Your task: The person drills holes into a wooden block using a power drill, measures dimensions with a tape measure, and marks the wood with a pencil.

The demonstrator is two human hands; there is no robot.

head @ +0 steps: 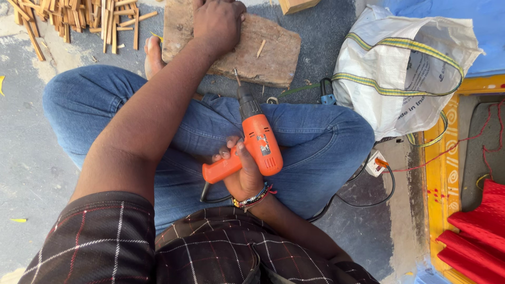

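- Checked sleeves (105, 247) fill the nearest edge of the view, well short of the drill and on the wearer's side of it.
- Right hand (243, 176) is wrapped tight around the handle of the orange drill (258, 144), fingers curled over the grip; a beaded wristband sits just behind the drill's handle.
- Drill points away from the body, its thin bit (237, 77) ending just short of the near edge of the wooden block (247, 50); whether the tip touches the wood cannot be told. A black cord (363, 200) trails off to the drill's right.
- Crossed legs in blue jeans (315, 142) lie under and on both sides of the drill.
- Beyond the drill's tip, the left hand (216, 21) presses flat, fingers closed, on top of the wooden block, holding it down; nothing is gripped inside it as far as can be seen. A small splinter (261, 48) lies on the block, beyond the bit and a little to its right.
- By the look of it, drilling has hardly begun: no hole shows in the block's visible face, so the boring appears left to do.
- To the drill's right, a white woven sack (394, 73) slumps on the ground.
- Far beyond the drill and to its left, a heap of thin wooden sticks (79, 18) lies scattered.
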